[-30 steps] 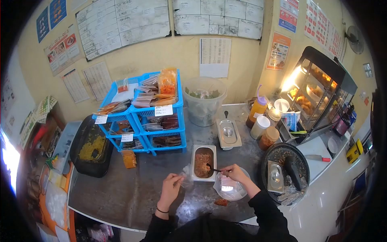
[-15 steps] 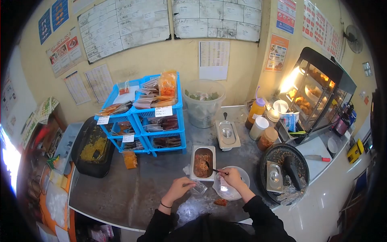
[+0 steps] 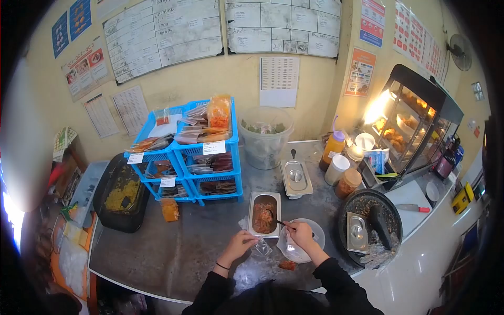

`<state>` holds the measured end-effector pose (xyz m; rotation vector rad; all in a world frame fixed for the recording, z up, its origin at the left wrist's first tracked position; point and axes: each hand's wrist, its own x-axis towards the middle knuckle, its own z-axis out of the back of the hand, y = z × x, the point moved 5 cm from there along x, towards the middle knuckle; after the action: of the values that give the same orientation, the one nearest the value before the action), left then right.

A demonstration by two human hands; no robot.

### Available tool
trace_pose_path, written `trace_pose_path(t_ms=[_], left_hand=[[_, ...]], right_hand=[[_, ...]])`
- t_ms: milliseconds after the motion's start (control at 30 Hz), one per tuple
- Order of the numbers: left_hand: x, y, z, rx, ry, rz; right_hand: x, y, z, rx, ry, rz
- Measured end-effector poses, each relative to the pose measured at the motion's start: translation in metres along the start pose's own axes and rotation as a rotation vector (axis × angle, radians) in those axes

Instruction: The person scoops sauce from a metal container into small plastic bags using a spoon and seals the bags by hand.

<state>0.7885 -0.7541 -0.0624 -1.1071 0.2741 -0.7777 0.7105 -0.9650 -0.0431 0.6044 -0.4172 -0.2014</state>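
Observation:
My right hand (image 3: 300, 234) is closed round the handle of a dark spoon (image 3: 280, 222), whose bowl rests in the reddish food (image 3: 263, 218) of a steel container (image 3: 253, 229). Between the pinched fingers of my left hand (image 3: 240, 245) hangs a small clear plastic bag (image 3: 261, 247), just below the container. A round translucent lid or dish (image 3: 315, 231) lies beneath my right hand, with a clear bag on it. Near its lower edge is a small reddish-brown piece (image 3: 287, 265).
Blue stacked baskets (image 3: 210, 147) hold packets at the back left. A black tray (image 3: 137, 210) of yellow food is farther left. Behind the container lies a lidded steel pan (image 3: 296, 177). A stone mortar (image 3: 388, 202) with a pestle stands right, near bottles (image 3: 336, 169).
My left hand has shifted slightly right with the small bag, closer to the steel container. The spoon has moved a little within the food. Something pale and blurred now shows at the far left edge.

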Motion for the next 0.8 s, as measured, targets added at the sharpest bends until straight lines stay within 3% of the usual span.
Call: trace_pose_path(t_ms=[800], left_hand=[[0.004, 0.005, -0.004, 0.027, -0.002, 0.022]], right_hand=[[-0.006, 0.002, -0.006, -0.083, 0.002, 0.025]])
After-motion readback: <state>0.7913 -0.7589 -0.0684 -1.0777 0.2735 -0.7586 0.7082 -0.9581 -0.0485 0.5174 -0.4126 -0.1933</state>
